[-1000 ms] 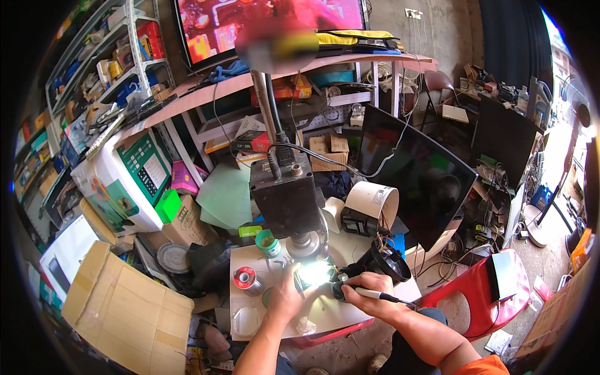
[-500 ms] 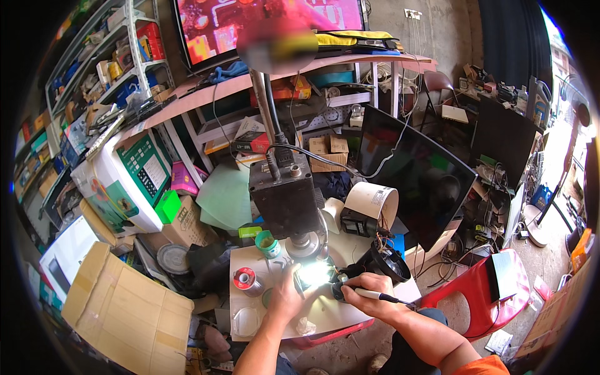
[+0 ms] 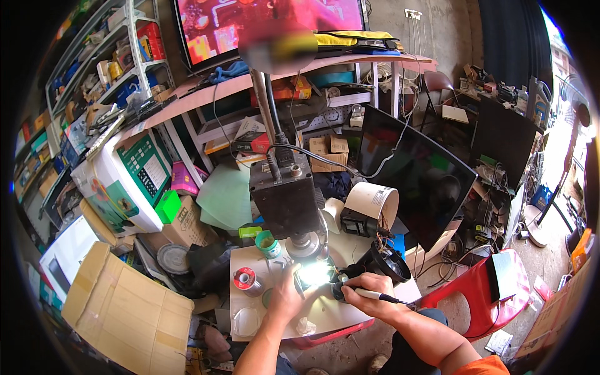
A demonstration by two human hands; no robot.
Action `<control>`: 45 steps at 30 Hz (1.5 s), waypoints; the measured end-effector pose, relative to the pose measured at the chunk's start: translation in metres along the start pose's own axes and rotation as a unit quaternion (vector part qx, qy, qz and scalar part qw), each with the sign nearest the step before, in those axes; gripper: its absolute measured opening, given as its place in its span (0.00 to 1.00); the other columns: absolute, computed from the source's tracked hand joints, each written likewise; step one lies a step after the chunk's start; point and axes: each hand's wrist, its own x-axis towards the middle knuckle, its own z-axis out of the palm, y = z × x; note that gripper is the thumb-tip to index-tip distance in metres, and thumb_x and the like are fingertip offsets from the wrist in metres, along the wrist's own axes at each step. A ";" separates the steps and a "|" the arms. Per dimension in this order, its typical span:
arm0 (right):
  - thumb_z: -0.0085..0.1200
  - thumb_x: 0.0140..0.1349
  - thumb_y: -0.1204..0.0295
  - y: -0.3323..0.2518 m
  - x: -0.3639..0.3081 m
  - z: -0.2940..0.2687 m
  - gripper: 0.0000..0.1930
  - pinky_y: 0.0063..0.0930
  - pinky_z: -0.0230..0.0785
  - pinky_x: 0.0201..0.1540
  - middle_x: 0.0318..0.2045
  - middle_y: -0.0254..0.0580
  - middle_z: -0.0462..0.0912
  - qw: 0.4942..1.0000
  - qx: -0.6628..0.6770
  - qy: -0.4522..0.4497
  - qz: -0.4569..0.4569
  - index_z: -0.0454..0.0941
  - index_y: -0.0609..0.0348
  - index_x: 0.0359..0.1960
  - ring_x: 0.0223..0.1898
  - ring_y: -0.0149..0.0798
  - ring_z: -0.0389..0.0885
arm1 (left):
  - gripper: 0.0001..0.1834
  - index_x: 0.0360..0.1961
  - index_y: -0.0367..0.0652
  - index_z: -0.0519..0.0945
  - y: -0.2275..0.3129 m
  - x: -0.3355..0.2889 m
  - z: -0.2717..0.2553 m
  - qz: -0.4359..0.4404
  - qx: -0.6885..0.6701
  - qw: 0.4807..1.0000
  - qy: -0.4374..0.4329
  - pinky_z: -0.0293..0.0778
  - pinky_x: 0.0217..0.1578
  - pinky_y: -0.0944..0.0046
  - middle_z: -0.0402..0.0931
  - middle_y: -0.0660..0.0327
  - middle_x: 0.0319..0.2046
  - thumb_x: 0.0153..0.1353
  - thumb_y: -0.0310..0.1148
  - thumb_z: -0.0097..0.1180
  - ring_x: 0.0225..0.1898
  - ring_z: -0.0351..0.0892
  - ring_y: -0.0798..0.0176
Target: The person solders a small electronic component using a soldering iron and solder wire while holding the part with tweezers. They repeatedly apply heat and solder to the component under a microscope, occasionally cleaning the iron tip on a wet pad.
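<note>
My right hand (image 3: 373, 305) is closed round a soldering iron (image 3: 375, 294) with a white handle, its cable trailing right; its tip is lost beside the glare. My left hand (image 3: 287, 299) grips the edge of a thin, flat piece at the left of the bright light, which washes out its shape. Right above both hands hangs a black microscope camera (image 3: 284, 203) with its lens pointing down. Left of my left hand stands a reel of solder wire (image 3: 248, 281) with a red top. A green tub (image 3: 268, 245) sits behind it.
A large screen (image 3: 215, 37) at the back shows a magnified circuit board. An open cardboard box (image 3: 128, 312) lies at left. A dark flat-screen television (image 3: 415, 178) leans behind, near a white cylinder (image 3: 374, 200) and a black round housing (image 3: 389, 262). A red stool (image 3: 481, 303) stands right.
</note>
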 end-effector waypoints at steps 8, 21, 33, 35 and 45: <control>0.68 0.56 0.70 0.000 0.000 -0.001 0.09 0.36 0.78 0.31 0.26 0.49 0.84 1.000 0.004 -0.004 0.006 0.84 0.62 0.33 0.27 0.48 0.85 | 0.39 0.58 0.44 0.68 0.002 0.001 0.000 0.000 -0.001 1.000 -0.003 0.80 0.43 0.49 0.81 0.47 0.46 0.46 0.34 0.77 0.46 0.83 0.40; 0.67 0.57 0.69 0.001 -0.001 0.000 0.09 0.35 0.78 0.30 0.26 0.49 0.84 1.000 0.017 -0.002 0.022 0.84 0.63 0.33 0.27 0.47 0.85 | 0.40 0.59 0.44 0.68 0.001 0.000 0.000 -0.012 0.001 1.000 -0.008 0.80 0.44 0.49 0.81 0.47 0.46 0.46 0.33 0.77 0.46 0.82 0.41; 0.67 0.57 0.69 0.003 -0.003 0.000 0.09 0.35 0.78 0.30 0.26 0.48 0.85 0.999 0.019 0.006 0.051 0.84 0.63 0.33 0.27 0.47 0.86 | 0.39 0.58 0.43 0.68 0.005 0.001 -0.001 -0.005 0.003 1.000 -0.003 0.80 0.43 0.49 0.80 0.47 0.45 0.46 0.34 0.77 0.46 0.82 0.40; 0.67 0.57 0.69 0.003 -0.002 0.000 0.09 0.35 0.78 0.30 0.26 0.48 0.85 0.999 0.019 0.007 0.035 0.84 0.63 0.33 0.27 0.47 0.86 | 0.39 0.58 0.43 0.68 0.003 0.001 0.000 -0.002 0.004 1.000 -0.002 0.80 0.43 0.49 0.80 0.47 0.45 0.46 0.34 0.77 0.46 0.82 0.40; 0.67 0.57 0.69 0.004 -0.003 0.000 0.10 0.35 0.78 0.31 0.26 0.48 0.85 0.999 0.018 -0.003 0.049 0.84 0.63 0.33 0.27 0.47 0.86 | 0.39 0.58 0.44 0.69 0.008 0.003 -0.002 0.011 -0.009 1.000 -0.001 0.79 0.44 0.49 0.80 0.47 0.46 0.46 0.34 0.77 0.46 0.82 0.40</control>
